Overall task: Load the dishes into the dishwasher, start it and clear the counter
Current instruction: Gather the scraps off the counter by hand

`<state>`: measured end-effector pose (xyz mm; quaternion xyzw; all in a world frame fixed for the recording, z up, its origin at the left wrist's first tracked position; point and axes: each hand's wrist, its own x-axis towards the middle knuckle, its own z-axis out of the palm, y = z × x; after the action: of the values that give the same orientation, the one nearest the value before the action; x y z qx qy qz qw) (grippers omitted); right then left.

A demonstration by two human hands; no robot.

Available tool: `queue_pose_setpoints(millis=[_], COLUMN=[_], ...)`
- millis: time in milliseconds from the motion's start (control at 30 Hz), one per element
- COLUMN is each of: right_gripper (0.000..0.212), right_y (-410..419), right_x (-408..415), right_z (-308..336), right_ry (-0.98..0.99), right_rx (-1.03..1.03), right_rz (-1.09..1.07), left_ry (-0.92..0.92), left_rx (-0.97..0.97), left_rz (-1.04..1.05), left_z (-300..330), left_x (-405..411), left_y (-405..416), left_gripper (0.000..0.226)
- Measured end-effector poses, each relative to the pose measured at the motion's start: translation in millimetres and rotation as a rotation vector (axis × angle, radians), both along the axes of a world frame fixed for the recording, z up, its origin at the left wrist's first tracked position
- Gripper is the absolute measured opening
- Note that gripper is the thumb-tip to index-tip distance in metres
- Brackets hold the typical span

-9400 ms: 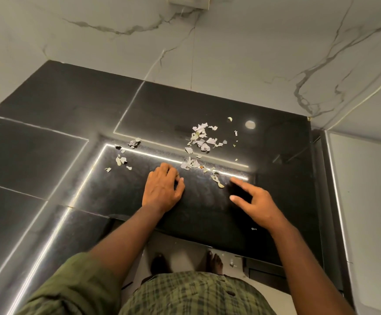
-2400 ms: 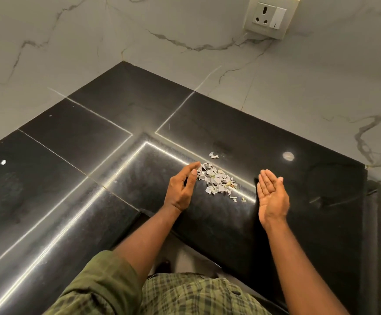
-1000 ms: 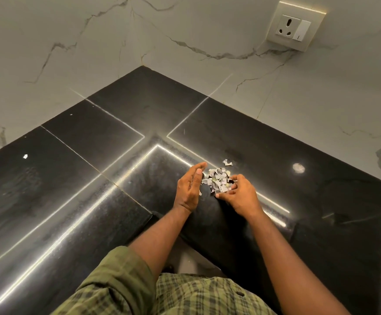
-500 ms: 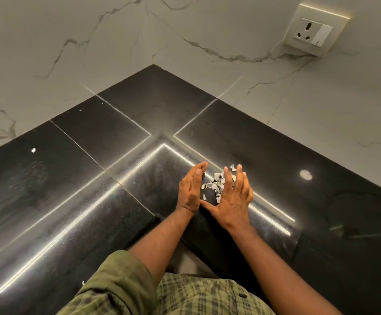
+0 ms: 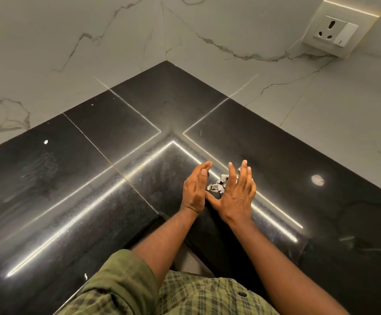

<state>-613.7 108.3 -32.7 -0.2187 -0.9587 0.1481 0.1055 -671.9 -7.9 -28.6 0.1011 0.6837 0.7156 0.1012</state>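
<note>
Nearest, at 6 o'clock: green plaid shirt (image 5: 185, 294), rolled sleeve (image 5: 121, 280) on the left arm, both forearms bare and reaching toward 12 o'clock.

Left hand (image 5: 195, 189) is standing on its edge on the surface (image 5: 94, 178), fingers (image 5: 202, 169) straight and held together, palm facing 3 o'clock. Right hand (image 5: 237, 194) is lying just beside it, back up, its fingers slightly apart and straight, tips pointing to 12 o'clock. Neither is gripping anything; thumb of the right is touching the heel of the left.

Between the two hands: a small heap of scraps (image 5: 219, 184), pale grey-white, thin, jagged, sitting on the surface and partly hidden under the right fingers. No container in view.

Surface: black polished stone, speckled, glossy, L-shaped corner, seams and light strips reflecting. One white fleck (image 5: 46, 142) at 10 o'clock, well apart.

Farthest: white marble-look wall (image 5: 94, 42) with grey veins; cream socket plate (image 5: 339, 28) with switch at 1 o'clock. No writing legible.
</note>
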Motion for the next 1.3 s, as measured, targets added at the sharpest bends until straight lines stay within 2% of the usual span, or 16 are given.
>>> queue_pose_setpoints(millis=[167, 333, 400, 467, 600, 733, 967, 1100, 1200, 1300], right_gripper=[0.108, 0.123, 0.121, 0.102, 0.043, 0.015, 0.029, 0.049, 0.060, 0.065], right_y=[7.0, 13.5, 17.7, 20.5, 25.0, 23.4, 23.5, 25.2, 28.8, 34.8], right_x=[0.0, -4.7, -10.8, -18.0, -17.6, -12.0, -2.6, 8.4, 15.0, 23.9], right_z=[-6.5, -5.7, -5.0, -6.1, -12.3, -15.2, -17.5, -16.6, -13.6, 6.0], right_ry=[0.068, 0.001, -0.046, -0.054, 0.083, 0.192, 0.209, 0.165, 0.167, 0.323], right_rx=[-0.023, -0.146, -0.147, -0.090, -0.066, -0.049, 0.119, 0.106, -0.082, -0.540], right_rz=[-0.119, -0.108, -0.082, 0.007, 0.223, 0.292, 0.358, 0.330, 0.190, -0.010], left_ry=[0.010, 0.013, 0.018, 0.024, 0.037, 0.050, 0.073, 0.080, 0.082, 0.091], left_rx=[-0.009, -0.022, -0.027, -0.031, -0.040, -0.032, -0.050, -0.052, -0.055, -0.071], left_rz=[0.011, 0.000, -0.009, -0.004, -0.021, -0.027, -0.026, -0.030, -0.030, -0.045], left_z=[0.9, -0.4, 0.2, -0.4, -2.0, -1.2, -4.5, -4.6, -3.3, -3.9], left_x=[-0.6, -0.4, -0.9, -1.4, -1.1, -1.0, -2.9, -2.1, -0.5, -1.0], left_y=[0.4, -0.8, 0.3, 0.1, 0.3, 1.2, 1.0, 2.0, 2.6, 2.5], left_gripper=[0.053, 0.051, 0.051, 0.050, 0.054, 0.057, 0.053, 0.055, 0.056, 0.056])
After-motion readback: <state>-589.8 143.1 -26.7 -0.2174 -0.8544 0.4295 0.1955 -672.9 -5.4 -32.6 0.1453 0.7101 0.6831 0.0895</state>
